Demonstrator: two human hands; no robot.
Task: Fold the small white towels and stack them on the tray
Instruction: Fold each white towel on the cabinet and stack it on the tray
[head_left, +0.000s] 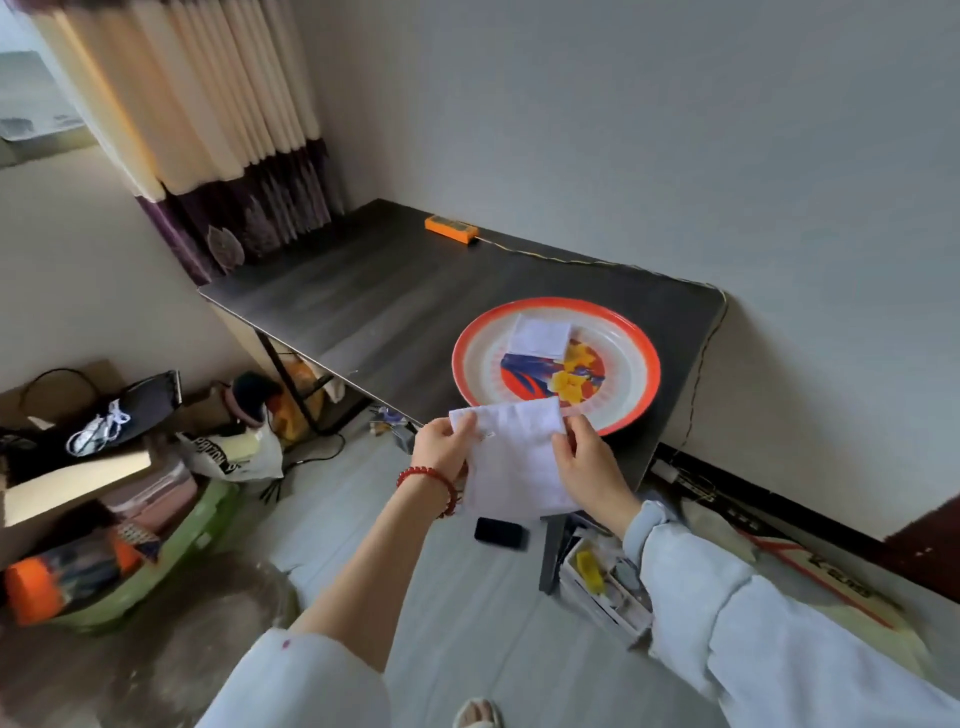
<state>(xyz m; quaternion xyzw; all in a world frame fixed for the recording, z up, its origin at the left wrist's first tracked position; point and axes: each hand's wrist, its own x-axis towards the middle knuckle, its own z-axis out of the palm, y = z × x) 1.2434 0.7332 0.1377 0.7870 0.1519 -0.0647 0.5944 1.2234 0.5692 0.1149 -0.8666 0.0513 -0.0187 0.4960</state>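
Observation:
A small white towel (514, 457) hangs in the air in front of the dark table's near edge. My left hand (441, 449) pinches its upper left corner. My right hand (587, 462) pinches its upper right edge. The towel's top overlaps the near rim of a round tray (636, 364) with an orange rim and a flower pattern. One folded white towel (540, 335) lies on the far part of that tray.
The tray stands on a dark table (363, 306) against the wall, with an orange device (451, 228) and its cable at the back. A black phone (500, 532) lies on the floor below. Boxes and bags (104, 467) crowd the left; a box of small items (605, 582) sits beside the table leg.

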